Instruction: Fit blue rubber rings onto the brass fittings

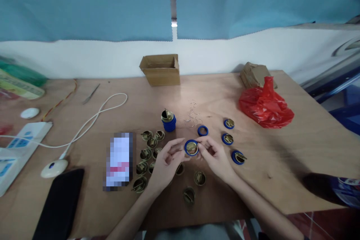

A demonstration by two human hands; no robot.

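Note:
Between my left hand [168,161] and my right hand [215,155] is a blue ring with a round brass-coloured metal part [191,147] inside it. Fingers of both hands close on its opposite edges. Just beyond them lies a bare blue ring [203,131]. A stack of blue rings [169,123] stands behind my left hand, topped by a brass part. Several loose brass parts [145,154] lie to the left and in front of my hands, some hidden beneath the left one. On the right, three blue rings with brass parts inside [227,138] form a loose column.
Thin wire pieces [192,114] lie behind the rings. An open cardboard box [163,75] stands by the wall. At right are a red plastic bag [266,107] and a dark bottle [332,189]. Phones [60,204], a white cable [92,118] and a power strip [25,150] occupy the left.

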